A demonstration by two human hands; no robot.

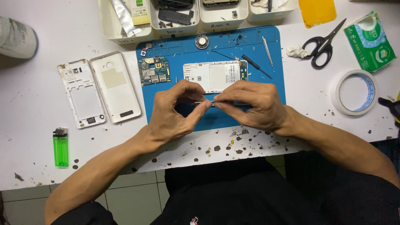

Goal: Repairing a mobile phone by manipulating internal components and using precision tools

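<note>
Both hands [216,110] on crosswise tweezers [204,103]

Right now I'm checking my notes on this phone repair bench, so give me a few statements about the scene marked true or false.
1. Both hands, left hand and right hand, pinch a small metal part between them. True.
2. The green lighter lies on the blue mat. False: it lies on the white table, left of the mat.
3. The scissors lie right of the mat. True.
4. The circuit board sits in a tray. False: it lies on the mat.
5. The tape roll lies on the table. True.
</note>
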